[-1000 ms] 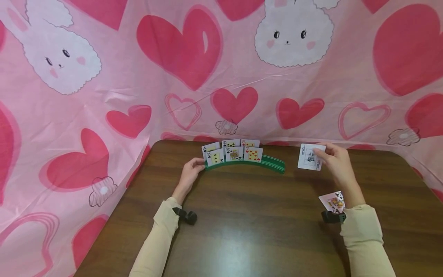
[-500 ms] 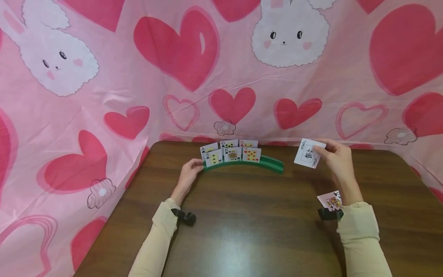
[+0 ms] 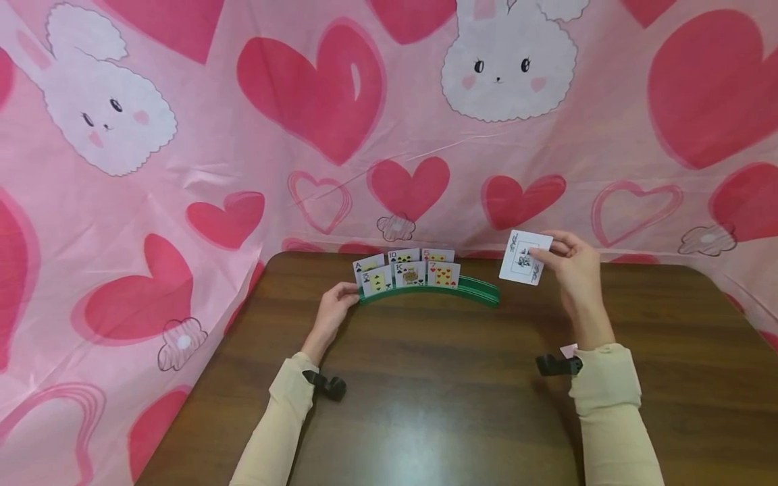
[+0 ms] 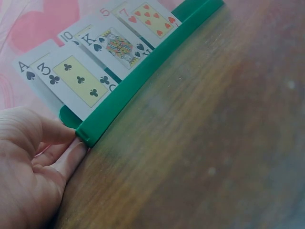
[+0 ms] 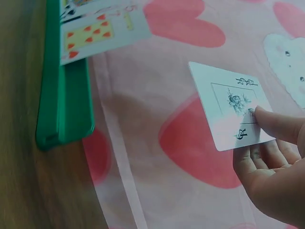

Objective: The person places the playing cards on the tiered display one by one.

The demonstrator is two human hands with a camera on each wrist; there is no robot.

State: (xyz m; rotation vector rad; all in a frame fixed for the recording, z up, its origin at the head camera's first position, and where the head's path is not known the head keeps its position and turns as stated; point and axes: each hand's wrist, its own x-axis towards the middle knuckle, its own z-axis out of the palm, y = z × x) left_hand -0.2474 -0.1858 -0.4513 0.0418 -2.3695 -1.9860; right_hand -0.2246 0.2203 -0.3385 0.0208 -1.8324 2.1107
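Observation:
A green curved card holder [image 3: 480, 289] stands near the back of the table with two rows of playing cards. In front are the three of clubs [image 4: 78, 78], king of spades [image 4: 116, 47] and seven of hearts [image 4: 152, 21]. An ace of spades [image 4: 29, 71], a ten and a five show partly behind them. My left hand [image 3: 334, 310] pinches the holder's left end with thumb and finger. Between thumb and fingers my right hand [image 3: 577, 273] holds a joker card [image 3: 516, 260], raised and tilted, to the right of the holder.
A brown wooden table [image 3: 450, 378] lies under both arms. Behind and left hangs a pink cloth [image 3: 255, 121] with hearts and rabbits. Another card [image 3: 568, 351] is mostly hidden by the right wrist's black camera [image 3: 559, 365].
My right hand has moved left and up with the joker, bringing it nearer the holder and tilting it more. The card by the right wrist is now largely covered. My left hand stays put.

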